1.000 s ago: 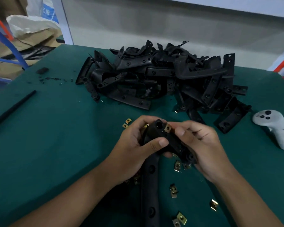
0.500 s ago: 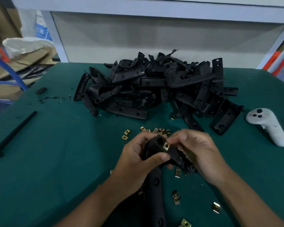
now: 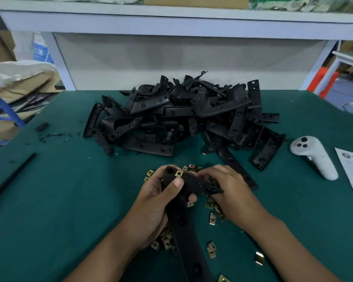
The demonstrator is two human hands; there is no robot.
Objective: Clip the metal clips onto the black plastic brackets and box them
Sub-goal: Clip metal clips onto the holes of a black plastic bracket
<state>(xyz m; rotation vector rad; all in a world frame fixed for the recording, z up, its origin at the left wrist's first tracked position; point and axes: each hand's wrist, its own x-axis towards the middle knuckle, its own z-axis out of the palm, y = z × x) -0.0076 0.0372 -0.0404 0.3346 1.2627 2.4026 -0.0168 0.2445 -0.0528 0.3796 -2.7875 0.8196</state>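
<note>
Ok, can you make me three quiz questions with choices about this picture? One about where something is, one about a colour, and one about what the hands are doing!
1. Where is the white controller?
A. right of the bracket pile
B. on top of the pile
C. in a hand

2. What colour is the table cover?
A. red
B. green
C. yellow

3. What are the left hand and right hand doing?
A. resting flat
B. gripping one black bracket
C. holding paper

Answers: 1 A, it lies on the table beside the pile. 2 B, the cloth looks dark green. 3 B, fingers curl round it.
</note>
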